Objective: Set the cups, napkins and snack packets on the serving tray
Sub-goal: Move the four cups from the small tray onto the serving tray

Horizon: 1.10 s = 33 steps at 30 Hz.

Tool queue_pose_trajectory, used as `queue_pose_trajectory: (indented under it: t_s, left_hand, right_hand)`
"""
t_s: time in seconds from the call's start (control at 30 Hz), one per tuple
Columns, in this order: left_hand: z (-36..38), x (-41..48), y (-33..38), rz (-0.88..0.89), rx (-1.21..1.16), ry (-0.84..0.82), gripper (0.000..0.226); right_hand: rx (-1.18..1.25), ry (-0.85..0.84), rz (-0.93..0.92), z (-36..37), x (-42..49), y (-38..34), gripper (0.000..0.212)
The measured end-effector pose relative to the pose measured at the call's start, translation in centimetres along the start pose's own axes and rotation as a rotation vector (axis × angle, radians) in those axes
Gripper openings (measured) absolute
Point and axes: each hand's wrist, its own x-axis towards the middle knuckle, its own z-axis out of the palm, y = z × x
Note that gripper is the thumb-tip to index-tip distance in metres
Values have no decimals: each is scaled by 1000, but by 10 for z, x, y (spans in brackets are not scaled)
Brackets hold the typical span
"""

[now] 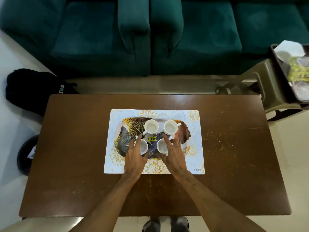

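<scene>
The leaf-patterned serving tray lies on a white and gold placemat at the middle of the table. Four white cups stand on it. Untouched at the back are the far-left cup and the far-right cup. My left hand holds the near-left cup, fingers along its left side, thumb on its near side. My right hand holds the near-right cup the same way from the right. White napkins and snack packets lie in a black bin at the far right.
The brown table is bare around the placemat. An olive plastic stool bears the black bin off the table's right far corner. A green sofa runs behind. A black bag sits on the floor at left.
</scene>
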Motion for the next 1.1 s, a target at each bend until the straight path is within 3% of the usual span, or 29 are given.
queue_pose_trajectory:
  t_s: [0.3, 0.63, 0.93, 1.1]
  left_hand:
    - [-21, -26, 24, -42, 47, 52, 88]
    - [-38, -11, 46, 15, 98, 160, 55]
    - [-30, 40, 48, 175, 107, 143, 60]
    - [-16, 63, 34, 219, 64, 72, 70]
  right_hand:
    - [73, 14, -92, -41, -7, 1, 72]
    - [-24, 90, -77, -61, 1, 2, 59]
    - [-134, 267, -103, -43, 36, -13, 51]
    - [-243, 279, -153, -29, 53, -25, 62]
